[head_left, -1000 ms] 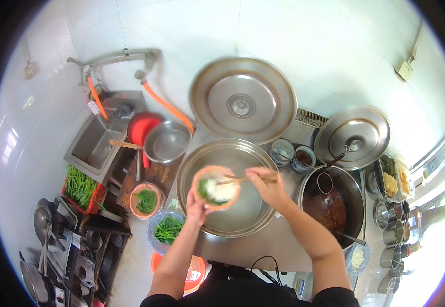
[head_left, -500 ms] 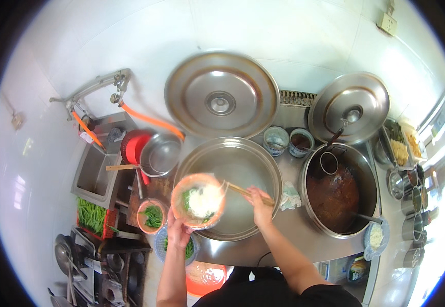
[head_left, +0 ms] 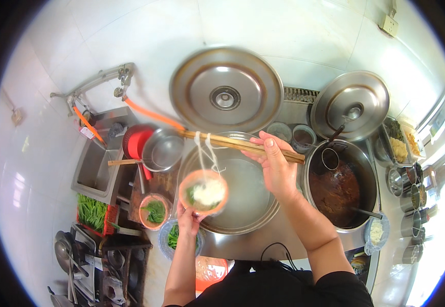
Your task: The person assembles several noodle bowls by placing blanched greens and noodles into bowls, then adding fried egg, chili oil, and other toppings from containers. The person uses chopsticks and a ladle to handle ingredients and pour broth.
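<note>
- Two bare hands work over a steel counter: the left hand (head_left: 187,220) supports an orange bowl (head_left: 225,190) and the right hand (head_left: 278,169) holds long wooden chopsticks (head_left: 232,143).
- Left fingers grip the bowl at its near side; how they lie underneath cannot be told. Right fingers are wrapped around the chopsticks, pinching them with the thumb on top.
- The bowl, slightly blurred, appears in front of the left part of a wide steel pan (head_left: 238,228) of pale liquid.
- Done, as far as shows: a white mound of noodles (head_left: 208,193) lies in the bowl, with greens beside it.
- Left over: a few loose strands (head_left: 214,161) hang from the chopsticks toward the bowl, so the filling looks nearly, but not fully, complete.
- Left of the pan, a second bowl (head_left: 143,219) shows greens but no noodles; it seems unfilled so far.
- Dark broth (head_left: 335,197) sits in a pot on the right; none is discernible in the held bowl.
</note>
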Demonstrator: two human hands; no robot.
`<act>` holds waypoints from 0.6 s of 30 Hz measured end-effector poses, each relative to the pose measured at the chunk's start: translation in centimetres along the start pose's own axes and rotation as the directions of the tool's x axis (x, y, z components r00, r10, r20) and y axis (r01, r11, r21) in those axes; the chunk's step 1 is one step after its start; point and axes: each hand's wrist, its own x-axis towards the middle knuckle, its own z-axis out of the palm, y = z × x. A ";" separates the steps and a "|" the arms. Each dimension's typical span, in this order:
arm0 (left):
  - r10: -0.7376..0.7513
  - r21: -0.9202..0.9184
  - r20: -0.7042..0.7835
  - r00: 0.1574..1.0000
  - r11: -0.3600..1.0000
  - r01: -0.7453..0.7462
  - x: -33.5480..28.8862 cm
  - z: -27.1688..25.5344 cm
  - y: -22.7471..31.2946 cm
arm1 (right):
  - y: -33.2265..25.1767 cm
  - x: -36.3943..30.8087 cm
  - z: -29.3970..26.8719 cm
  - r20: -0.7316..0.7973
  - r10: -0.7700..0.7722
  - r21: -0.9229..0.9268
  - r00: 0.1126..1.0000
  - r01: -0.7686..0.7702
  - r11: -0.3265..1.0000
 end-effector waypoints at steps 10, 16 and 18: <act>0.035 -0.067 0.056 0.998 0.997 -0.031 -0.3 1.2 -0.5 | 2.4 -2.5 -1.2 0.281 0.410 -0.778 0.868 -0.044 0.627; 0.057 -0.161 -0.016 0.998 0.985 -0.059 -2.0 0.4 1.2 | 8.3 0.4 -9.0 0.044 0.081 -0.713 0.996 -0.025 0.700; 0.039 -0.189 -0.077 0.996 0.981 -0.053 -3.2 -0.8 2.4 | 14.2 1.6 -12.7 -0.071 0.150 -0.816 0.986 -0.144 0.559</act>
